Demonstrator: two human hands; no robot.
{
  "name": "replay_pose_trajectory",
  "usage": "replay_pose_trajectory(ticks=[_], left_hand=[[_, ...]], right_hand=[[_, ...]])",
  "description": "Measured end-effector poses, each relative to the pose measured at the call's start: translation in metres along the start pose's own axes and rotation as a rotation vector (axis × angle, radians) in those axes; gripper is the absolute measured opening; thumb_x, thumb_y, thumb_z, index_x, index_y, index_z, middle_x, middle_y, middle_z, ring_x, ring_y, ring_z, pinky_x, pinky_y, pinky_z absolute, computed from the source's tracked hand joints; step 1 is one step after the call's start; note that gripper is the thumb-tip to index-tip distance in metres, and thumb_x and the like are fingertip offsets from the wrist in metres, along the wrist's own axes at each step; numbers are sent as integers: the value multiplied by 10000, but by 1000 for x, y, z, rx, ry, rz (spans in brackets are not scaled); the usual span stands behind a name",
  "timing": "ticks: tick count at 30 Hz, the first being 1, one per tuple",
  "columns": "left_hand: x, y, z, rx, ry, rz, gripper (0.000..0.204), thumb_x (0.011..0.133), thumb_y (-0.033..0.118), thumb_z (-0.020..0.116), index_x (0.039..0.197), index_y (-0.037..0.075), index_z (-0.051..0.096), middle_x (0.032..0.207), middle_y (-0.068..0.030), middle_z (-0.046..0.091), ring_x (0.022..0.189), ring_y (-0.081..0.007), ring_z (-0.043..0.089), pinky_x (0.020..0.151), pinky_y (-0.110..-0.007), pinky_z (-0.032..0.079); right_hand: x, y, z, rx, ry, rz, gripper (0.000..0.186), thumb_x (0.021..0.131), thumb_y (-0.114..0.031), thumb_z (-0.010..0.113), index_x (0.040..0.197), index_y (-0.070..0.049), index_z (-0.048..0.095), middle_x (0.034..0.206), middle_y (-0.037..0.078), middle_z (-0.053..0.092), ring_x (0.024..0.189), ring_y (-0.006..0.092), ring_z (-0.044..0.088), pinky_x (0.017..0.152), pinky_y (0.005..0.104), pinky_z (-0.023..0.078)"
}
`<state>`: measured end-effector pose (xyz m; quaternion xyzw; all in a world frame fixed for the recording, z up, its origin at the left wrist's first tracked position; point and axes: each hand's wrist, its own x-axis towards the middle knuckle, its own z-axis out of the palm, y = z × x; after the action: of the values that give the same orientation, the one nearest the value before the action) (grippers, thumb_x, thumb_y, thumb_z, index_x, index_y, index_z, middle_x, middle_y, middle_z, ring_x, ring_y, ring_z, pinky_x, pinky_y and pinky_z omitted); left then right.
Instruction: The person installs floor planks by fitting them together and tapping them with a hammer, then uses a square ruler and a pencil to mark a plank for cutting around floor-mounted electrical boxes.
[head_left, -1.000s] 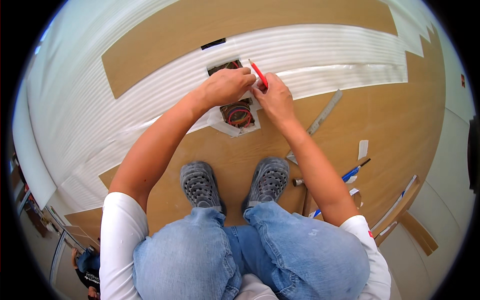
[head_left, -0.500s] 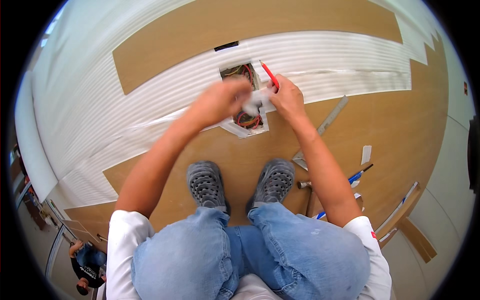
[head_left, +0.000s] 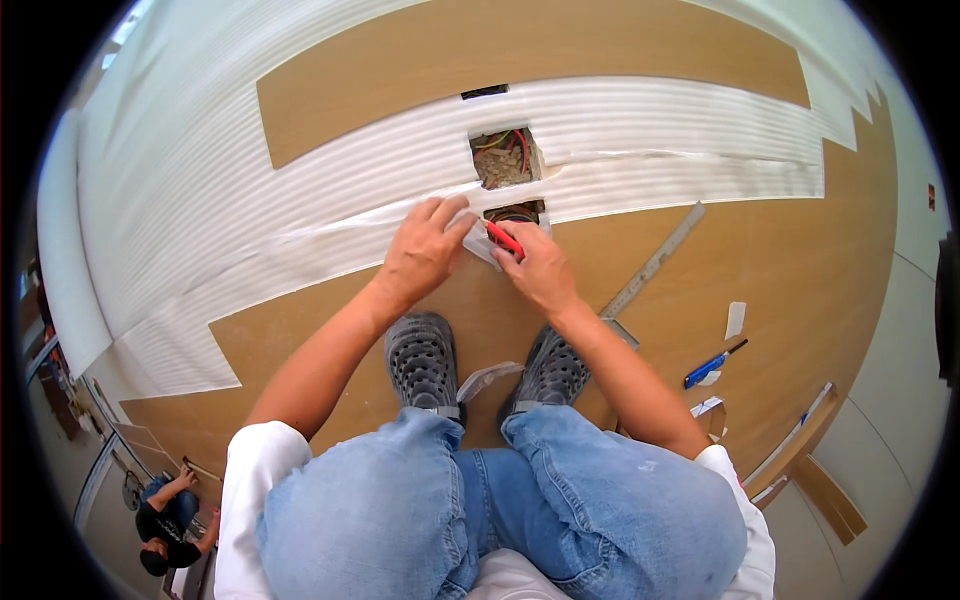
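Head view: between the shoes (head_left: 420,362) is a pale scrap (head_left: 488,380), seemingly the blurred piece that was at the hands half a second ago, so that bit looks torn free. The right hand (head_left: 542,268) grips a red pencil (head_left: 507,241); the left hand (head_left: 425,245), fingers bent, is at the white flap (head_left: 478,243), whether pinching it I cannot tell. Both have shifted down to the lower opening (head_left: 515,213), leaving the upper opening (head_left: 503,160) uncovered. Markings on the ruler (head_left: 655,260) and a co-worker's shirt (head_left: 160,523) are unreadable.
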<state>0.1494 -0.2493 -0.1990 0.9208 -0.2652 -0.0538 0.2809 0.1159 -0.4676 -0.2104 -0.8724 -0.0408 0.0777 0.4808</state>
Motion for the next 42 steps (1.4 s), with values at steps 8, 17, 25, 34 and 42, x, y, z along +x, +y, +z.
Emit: replay_pose_trajectory(ticks=[8, 17, 25, 34, 42], left_hand=[[-13, -18, 12, 99, -71, 93, 450, 857, 24, 657, 1305, 52, 682, 1480, -137, 586, 1309, -345, 560, 1100, -470, 454], [-17, -20, 11, 119, -49, 99, 490, 841, 30, 649, 1329, 64, 678, 1521, -143, 555, 1327, -346, 556, 1116, -463, 442], [-14, -19, 12, 115, 1, 105, 428, 880, 39, 652, 1306, 58, 688, 1490, -162, 572, 1323, -358, 558, 1112, -473, 443], [-27, -22, 15, 184, -58, 121, 526, 862, 63, 656, 1386, 108, 654, 1564, -150, 513, 1396, -347, 506, 1183, -495, 391], [-22, -22, 17, 149, -84, 111, 560, 839, 48, 659, 1393, 128, 652, 1588, -137, 493, 1411, -352, 492, 1197, -496, 376]], right_hand=[[-17, 13, -25, -156, -102, 124, 147, 907, -129, 686, 1027, -48, 707, 945, 153, 694, 836, 333, 676, 753, 437, 547], [-66, 55, -178, -798, 346, 448, 307, 932, -261, 764, 1116, -38, 660, 949, 145, 688, 845, 363, 674, 781, 478, 530], [-84, 43, -106, -455, 277, 745, 449, 900, -289, 814, 1190, -24, 598, 889, 123, 721, 892, 365, 699, 825, 477, 536], [-98, 56, -112, -587, 299, 762, 490, 855, -264, 845, 1193, -11, 595, 929, 159, 700, 957, 383, 697, 858, 498, 528], [-83, 89, -128, -208, 213, 725, 334, 915, -257, 775, 1068, 13, 652, 877, 156, 700, 794, 311, 661, 763, 427, 524]])
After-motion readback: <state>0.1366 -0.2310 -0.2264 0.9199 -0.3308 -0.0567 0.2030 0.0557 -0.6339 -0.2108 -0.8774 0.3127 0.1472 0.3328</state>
